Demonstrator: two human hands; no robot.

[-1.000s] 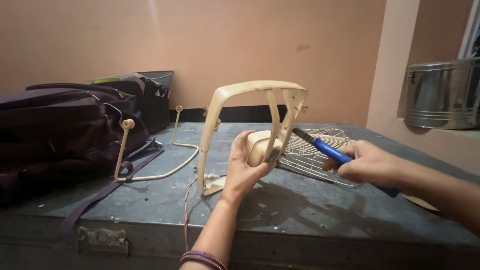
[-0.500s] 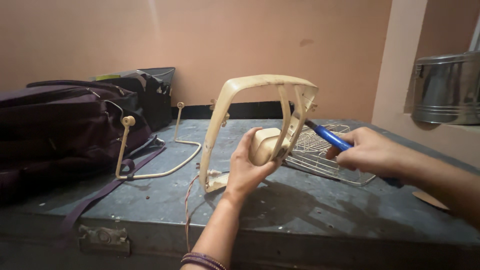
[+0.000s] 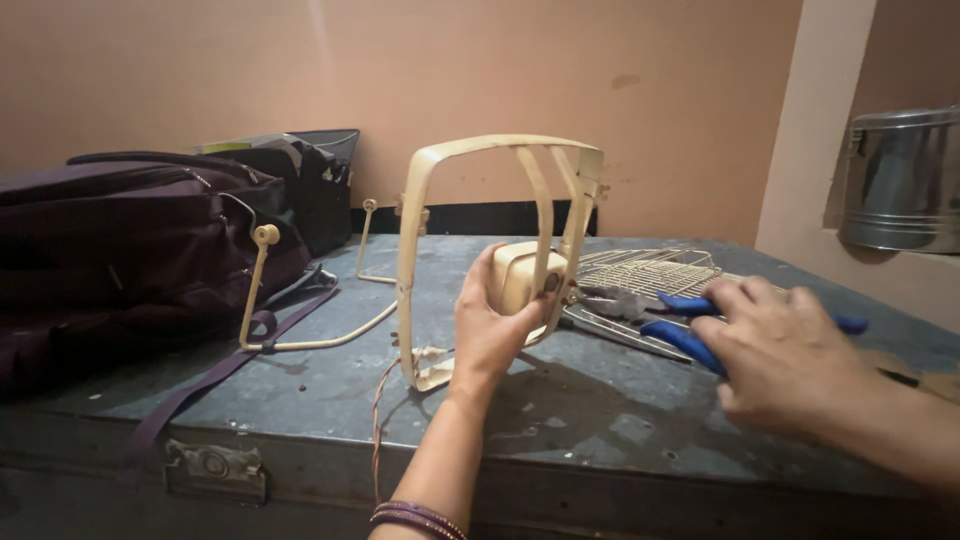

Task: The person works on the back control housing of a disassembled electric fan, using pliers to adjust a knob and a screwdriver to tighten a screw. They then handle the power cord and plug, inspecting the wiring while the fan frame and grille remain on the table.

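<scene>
Big grey metal trunk [image 3: 300, 400] serves as the work surface, latch on its front edge; dark purple backpack [image 3: 110, 260] sits at the left with a strap [image 3: 200, 385] trailing across the top toward the front. Right background, a steel drum [image 3: 900, 180] on a ledge, well apart. In the middle stands the cream fan frame [image 3: 420, 250], upright but resting only on its narrow bottom end, so it looks tippy; if the grip slackens it could swing over onto the wire grille [image 3: 650, 275] lying flat just behind it. A cream wire stand [image 3: 262, 290] lies beside the backpack, apart from the frame. Left hand [image 3: 490, 330] is wrapped about halfway closed around the small cream motor housing [image 3: 520, 275] held inside the frame, thumb in front, fingers behind. Right hand [image 3: 790, 350] is closed over the blue handles of the pliers [image 3: 640, 305], whose nose sits at the housing's side, touching or nearly so; can't tell what it bites on. Risks: pliers slipping off a small fastener and jabbing the left fingers right beside the nose; hard twisting cracking the thin plastic arms. Thin wires [image 3: 385, 400] hang from the frame's foot over the trunk edge; they could snag or pull loose if the frame gets lifted.
</scene>
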